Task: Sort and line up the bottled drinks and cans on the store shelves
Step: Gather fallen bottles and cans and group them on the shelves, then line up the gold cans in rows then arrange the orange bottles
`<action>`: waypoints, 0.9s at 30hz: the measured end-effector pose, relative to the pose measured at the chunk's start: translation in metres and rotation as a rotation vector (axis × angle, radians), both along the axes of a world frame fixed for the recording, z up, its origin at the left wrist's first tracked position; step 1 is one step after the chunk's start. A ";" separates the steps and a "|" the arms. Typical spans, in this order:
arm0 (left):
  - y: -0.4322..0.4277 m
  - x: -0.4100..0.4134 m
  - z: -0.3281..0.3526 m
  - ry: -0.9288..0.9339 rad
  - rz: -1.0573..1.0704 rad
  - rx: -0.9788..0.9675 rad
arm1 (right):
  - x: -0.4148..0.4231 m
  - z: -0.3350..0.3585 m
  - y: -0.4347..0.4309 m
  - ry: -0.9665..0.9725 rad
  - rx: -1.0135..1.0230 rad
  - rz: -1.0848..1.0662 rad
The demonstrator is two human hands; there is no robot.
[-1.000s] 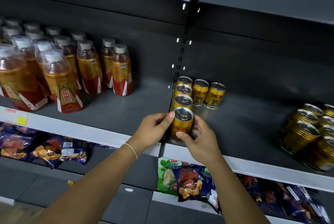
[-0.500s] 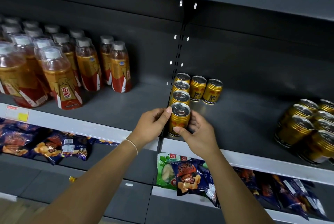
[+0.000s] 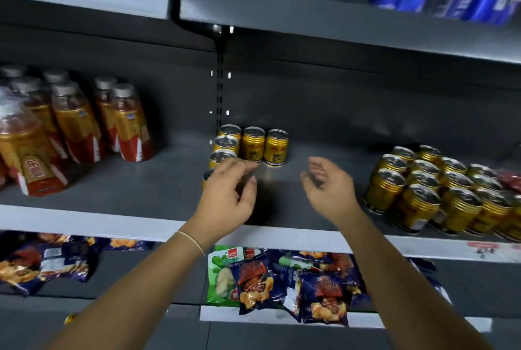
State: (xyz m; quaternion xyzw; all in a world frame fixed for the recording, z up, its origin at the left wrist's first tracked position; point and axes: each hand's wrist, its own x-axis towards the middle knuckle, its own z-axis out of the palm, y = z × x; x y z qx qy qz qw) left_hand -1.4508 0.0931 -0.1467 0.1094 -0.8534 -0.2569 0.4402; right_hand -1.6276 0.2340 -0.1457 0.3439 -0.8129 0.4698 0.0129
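Leftmost, amber bottles (image 3: pixel 70 124) are seen grouped on the middle shelf (image 3: pixel 112 220). Near the centre upright, a column of gold cans (image 3: pixel 227 142) is lined front to back. Its front can (image 3: pixel 207 176) is partly hidden by the left hand (image 3: pixel 228 197), whose fingers are loosely curled and grip nothing. The right hand (image 3: pixel 327 189) is held apart, relaxed and empty. Farther right, a cluster of gold cans (image 3: pixel 437 194) is noted.
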 end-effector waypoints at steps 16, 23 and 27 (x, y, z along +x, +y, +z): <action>0.097 -0.104 -0.004 -0.558 -0.166 -0.094 | -0.092 0.035 0.089 0.385 0.792 -0.323; 0.104 -0.097 -0.008 -0.565 -0.189 -0.064 | -0.103 0.035 0.087 0.375 0.854 -0.340; 0.098 -0.090 -0.007 -0.559 -0.191 -0.043 | -0.105 0.035 0.085 0.356 0.809 -0.347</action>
